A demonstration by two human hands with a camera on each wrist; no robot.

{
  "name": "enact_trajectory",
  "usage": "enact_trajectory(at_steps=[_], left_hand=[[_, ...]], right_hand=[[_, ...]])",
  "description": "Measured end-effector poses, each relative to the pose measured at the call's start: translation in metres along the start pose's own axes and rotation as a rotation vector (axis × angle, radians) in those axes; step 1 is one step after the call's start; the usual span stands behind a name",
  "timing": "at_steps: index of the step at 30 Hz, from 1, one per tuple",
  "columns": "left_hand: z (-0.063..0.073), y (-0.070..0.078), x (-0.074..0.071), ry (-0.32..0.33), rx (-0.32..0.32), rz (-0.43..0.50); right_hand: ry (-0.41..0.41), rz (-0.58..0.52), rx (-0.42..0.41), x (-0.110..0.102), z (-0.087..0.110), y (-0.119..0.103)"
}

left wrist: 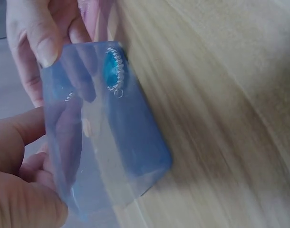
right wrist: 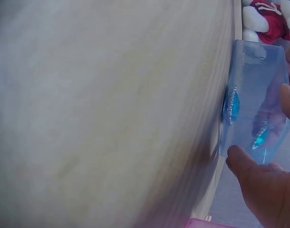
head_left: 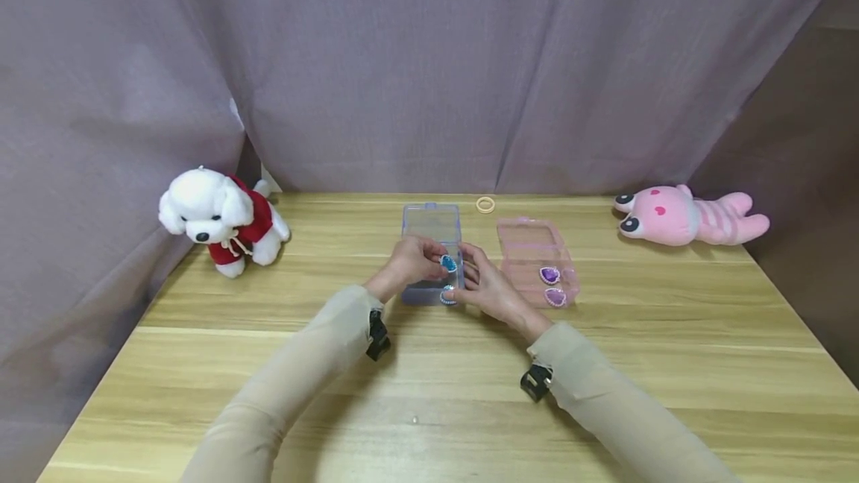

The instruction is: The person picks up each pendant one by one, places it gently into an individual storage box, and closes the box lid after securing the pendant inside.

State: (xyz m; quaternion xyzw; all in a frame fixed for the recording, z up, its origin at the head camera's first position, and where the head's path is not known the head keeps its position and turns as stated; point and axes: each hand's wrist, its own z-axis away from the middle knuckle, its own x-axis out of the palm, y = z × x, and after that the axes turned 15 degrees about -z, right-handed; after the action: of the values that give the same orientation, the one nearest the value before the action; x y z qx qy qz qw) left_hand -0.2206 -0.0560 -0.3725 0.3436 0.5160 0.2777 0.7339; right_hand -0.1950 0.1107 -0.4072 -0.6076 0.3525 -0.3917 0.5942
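A clear blue box (head_left: 416,295) stands with its lid raised at the back. My left hand (head_left: 417,259) reaches in over it and pinches a blue teardrop gem (head_left: 448,264) with a beaded silver edge at its fingertips. A second blue gem (left wrist: 111,70) sits inside, against the front wall near the right corner. My right hand (head_left: 493,291) grips the box's right side; its thumb (right wrist: 240,159) lies on the front corner. Through the box wall, the right wrist view shows both blue gems (right wrist: 233,105), partly blurred by the plastic.
Right of the blue box lies an open pink box (head_left: 533,253) holding two purple gems (head_left: 550,275). A small beige ring (head_left: 485,205) lies behind. A white plush dog (head_left: 224,218) stands at left, a pink plush toy (head_left: 691,216) lies at right, and a curtain (head_left: 403,73) hangs behind.
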Motion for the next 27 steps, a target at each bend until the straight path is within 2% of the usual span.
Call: enact_trajectory(at_steps=[7,15,19,27], left_hand=[[-0.002,0.0,0.006,0.037,0.082,-0.268],[-0.007,-0.001,0.012,0.081,0.096,-0.44],[-0.007,-0.001,0.013,0.082,0.09,-0.472],[-0.003,0.002,0.008,0.022,0.051,-0.485]], right_hand=[[-0.007,-0.011,0.009,0.0,0.001,0.0],[-0.012,-0.036,-0.018,0.0,0.001,0.0],[-0.009,-0.036,-0.022,0.001,0.001,0.0],[-0.003,-0.027,-0.006,0.0,0.001,0.001]])
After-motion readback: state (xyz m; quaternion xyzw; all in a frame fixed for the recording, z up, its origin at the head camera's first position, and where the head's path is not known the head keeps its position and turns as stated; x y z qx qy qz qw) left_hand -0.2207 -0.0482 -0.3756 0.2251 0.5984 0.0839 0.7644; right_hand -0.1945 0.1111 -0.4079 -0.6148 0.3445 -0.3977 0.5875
